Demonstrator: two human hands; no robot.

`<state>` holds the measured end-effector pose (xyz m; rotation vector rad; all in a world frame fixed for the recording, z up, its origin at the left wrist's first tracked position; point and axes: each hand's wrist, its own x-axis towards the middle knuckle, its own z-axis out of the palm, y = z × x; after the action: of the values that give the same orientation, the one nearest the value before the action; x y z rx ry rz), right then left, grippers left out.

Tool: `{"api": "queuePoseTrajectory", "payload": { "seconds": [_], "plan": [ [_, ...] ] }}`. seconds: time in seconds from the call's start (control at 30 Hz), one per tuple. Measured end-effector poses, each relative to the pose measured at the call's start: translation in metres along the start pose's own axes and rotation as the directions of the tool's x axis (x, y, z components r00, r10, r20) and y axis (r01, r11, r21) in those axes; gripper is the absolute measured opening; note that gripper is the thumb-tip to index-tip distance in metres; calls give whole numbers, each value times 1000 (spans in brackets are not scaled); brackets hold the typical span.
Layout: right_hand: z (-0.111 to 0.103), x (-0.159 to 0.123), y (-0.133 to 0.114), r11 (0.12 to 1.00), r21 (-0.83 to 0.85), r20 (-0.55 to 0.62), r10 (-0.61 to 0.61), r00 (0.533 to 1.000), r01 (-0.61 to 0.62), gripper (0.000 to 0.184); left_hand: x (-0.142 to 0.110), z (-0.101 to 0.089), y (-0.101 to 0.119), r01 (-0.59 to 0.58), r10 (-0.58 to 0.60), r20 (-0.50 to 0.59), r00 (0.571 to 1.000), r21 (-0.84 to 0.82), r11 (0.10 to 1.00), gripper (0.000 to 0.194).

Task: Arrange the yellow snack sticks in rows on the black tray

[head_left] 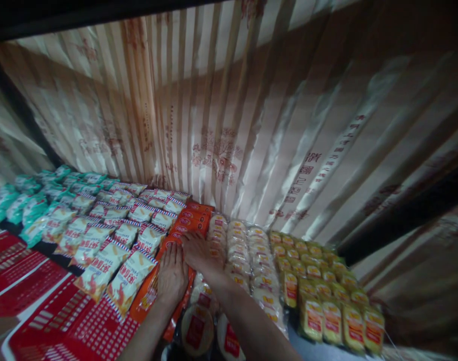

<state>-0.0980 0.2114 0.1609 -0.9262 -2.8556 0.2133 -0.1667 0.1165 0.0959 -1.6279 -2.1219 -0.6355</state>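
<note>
My left hand lies flat on a row of orange snack packets, fingers stretched toward the back. Beside it, my right hand rests on the same row a little farther back, fingers extended and pointing left. Neither hand grips anything. White snack bags with striped tops stand in rows just left of the orange packets. To the right are rows of round, pale wrapped cakes with red labels, partly covered by my right forearm.
Teal bags fill the far left of the display. Small yellow wrapped cakes stand in rows at the right. Red plastic baskets sit at the lower left. A pleated, printed beige sheet hangs behind everything.
</note>
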Motion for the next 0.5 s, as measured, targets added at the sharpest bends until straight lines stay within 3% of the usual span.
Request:
{"api": "queuePoseTrajectory", "payload": {
  "seconds": [0.23, 0.5],
  "plan": [
    [-8, 9, -7, 1000, -14, -11, 20, 1000, -21, 33, -1, 2, 2, 14, -14, -18, 1000, 25, 1000, 46],
    [-3, 30, -2, 999, 23, -18, 26, 999, -26, 39, 0, 3, 3, 21, -21, -2, 1000, 27, 999, 44]
  ]
}}
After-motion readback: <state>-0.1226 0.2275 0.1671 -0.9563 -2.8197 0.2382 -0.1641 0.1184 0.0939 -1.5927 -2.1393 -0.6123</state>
